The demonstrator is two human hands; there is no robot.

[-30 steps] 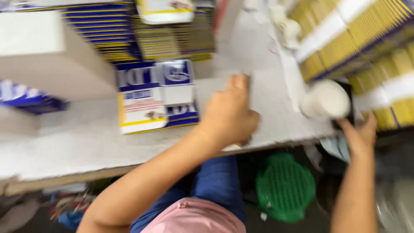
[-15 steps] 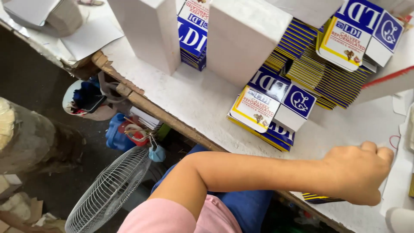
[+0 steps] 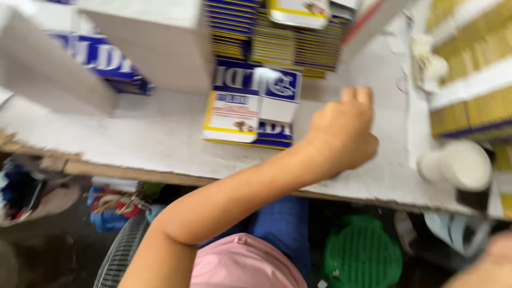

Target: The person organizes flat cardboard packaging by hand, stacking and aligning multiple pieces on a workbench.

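The left hand [image 3: 341, 130] rests on the white surface [image 3: 133, 144], fingers curled in, holding nothing I can see. The flat blue and white box [image 3: 250, 104] lies just beside it, at nine o'clock. The right hand [image 3: 488, 264] is only a blur at the bottom corner; I cannot tell its grip. A white cup [image 3: 458, 165] sits at four o'clock.

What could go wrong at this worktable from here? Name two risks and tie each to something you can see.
1. The white cup lies near the table's front edge; a nudge might roll it off towards the green basket below.
2. The left hand rests curled beside the flat blue-and-white cartons; a careless sweep could push that loose pile out of order.
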